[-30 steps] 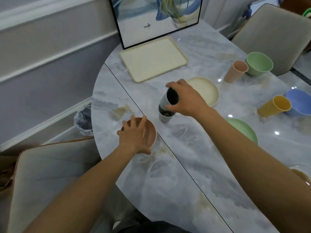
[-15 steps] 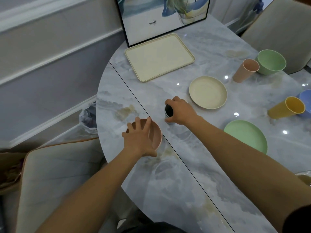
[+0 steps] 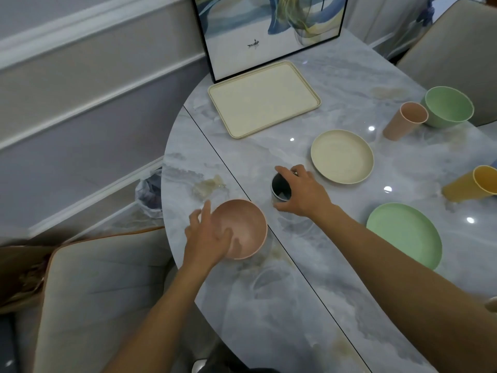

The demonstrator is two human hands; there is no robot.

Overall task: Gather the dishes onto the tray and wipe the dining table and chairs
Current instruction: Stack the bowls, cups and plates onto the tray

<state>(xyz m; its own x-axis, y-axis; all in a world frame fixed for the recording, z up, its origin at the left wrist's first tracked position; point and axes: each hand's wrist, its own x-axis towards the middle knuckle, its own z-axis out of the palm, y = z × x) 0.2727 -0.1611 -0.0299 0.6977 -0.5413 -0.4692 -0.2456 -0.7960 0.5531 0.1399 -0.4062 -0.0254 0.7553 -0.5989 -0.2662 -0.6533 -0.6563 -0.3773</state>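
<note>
My left hand (image 3: pixel 208 236) grips the near rim of a pink bowl (image 3: pixel 242 227), thumb inside, and the bowl tilts up off the marble table (image 3: pixel 336 305). My right hand (image 3: pixel 302 192) curls round a small dark grey cup (image 3: pixel 280 186) standing on the table. An empty cream tray (image 3: pixel 265 98) lies at the far end below a framed picture. A cream plate (image 3: pixel 342 156), a green plate (image 3: pixel 404 234), a pink cup (image 3: pixel 404 121), a green bowl (image 3: pixel 447 106) and a yellow cup (image 3: pixel 473 184) on its side are spread to the right.
A beige padded chair (image 3: pixel 102 300) stands at the near left and another chair (image 3: pixel 457 44) at the far right. The framed picture (image 3: pixel 269 28) leans on the wall. Spill stains (image 3: pixel 208 185) mark the table near the pink bowl. A bagged bin (image 3: pixel 149 193) sits on the floor.
My right hand has lowered the grey cup from a tilted, raised position onto the table. My left hand has shifted its hold and tipped the pink bowl up.
</note>
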